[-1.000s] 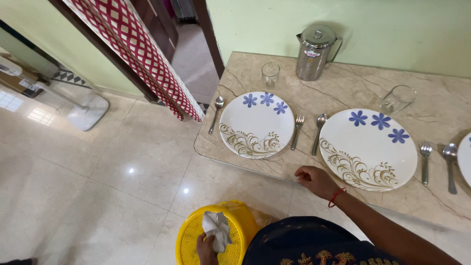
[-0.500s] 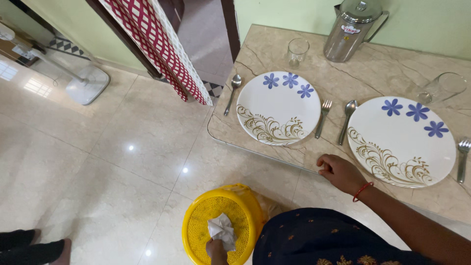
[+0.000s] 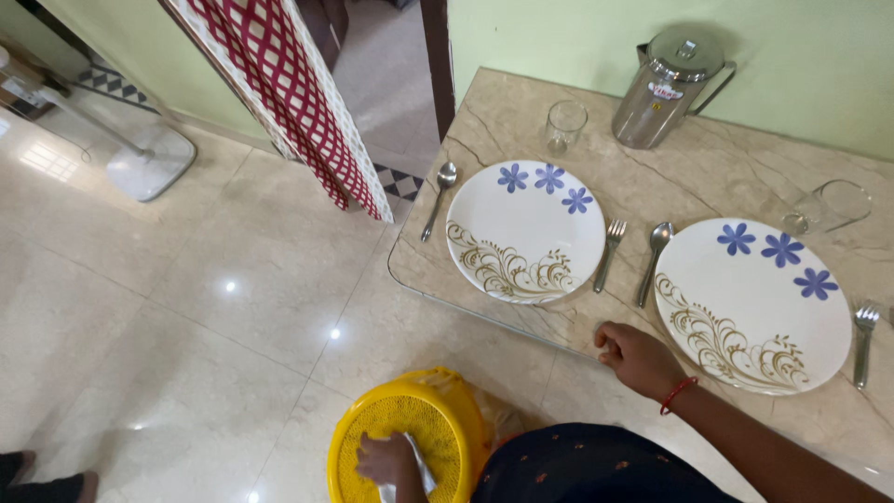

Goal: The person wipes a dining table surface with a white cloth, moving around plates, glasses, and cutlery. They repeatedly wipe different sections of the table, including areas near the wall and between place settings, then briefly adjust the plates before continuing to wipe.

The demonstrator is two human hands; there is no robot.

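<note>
My left hand point(image 3: 386, 459) reaches down into a round yellow mesh basket point(image 3: 363, 436) on the floor and grips a crumpled white cloth point(image 3: 419, 475), mostly hidden under the hand. My right hand point(image 3: 636, 355) rests with curled fingers on the front edge of the marble table point(image 3: 717, 158), close to the nearer white plate with blue flowers point(image 3: 752, 303). A second matching plate point(image 3: 524, 229) lies further left.
A fork point(image 3: 609, 250) and spoon point(image 3: 651, 258) lie between the plates, another spoon point(image 3: 438, 196) left, another fork point(image 3: 861, 340) right. Two glasses point(image 3: 563, 124) point(image 3: 824, 206) and a steel jug point(image 3: 670, 84) stand behind. A red patterned curtain point(image 3: 298, 98) hangs by the doorway; a fan base point(image 3: 149, 163) sits far left.
My left hand has pushed the white cloth deeper into the yellow basket, now covering most of it. My right hand stays on the table edge; the view shifted slightly.
</note>
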